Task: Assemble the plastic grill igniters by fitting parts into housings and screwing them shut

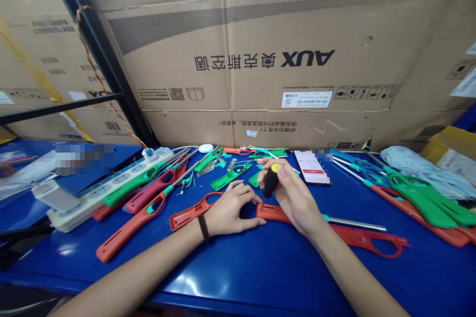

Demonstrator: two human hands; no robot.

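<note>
My right hand (293, 200) grips a small screwdriver (271, 184) with a black and yellow handle, held upright with its tip down at the end of an orange gas lighter (275, 213). Thumb and fingers of my left hand (231, 208) close on that same end of the lighter, which lies flat on the blue table. Its metal tube (359, 223) points right, past my right wrist; my right hand hides the middle. Beside my left hand lies an open orange casing half (184, 216). A red casing half (357, 237) lies by my right forearm.
Several assembled lighters (128, 228) lie by a white power strip (122, 176) on the left. Green casing parts (232, 177) and small pieces lie behind my hands. A phone (311, 167) stands at the back. More lighters (427, 198) are piled right. A large carton (260, 20) walls the back.
</note>
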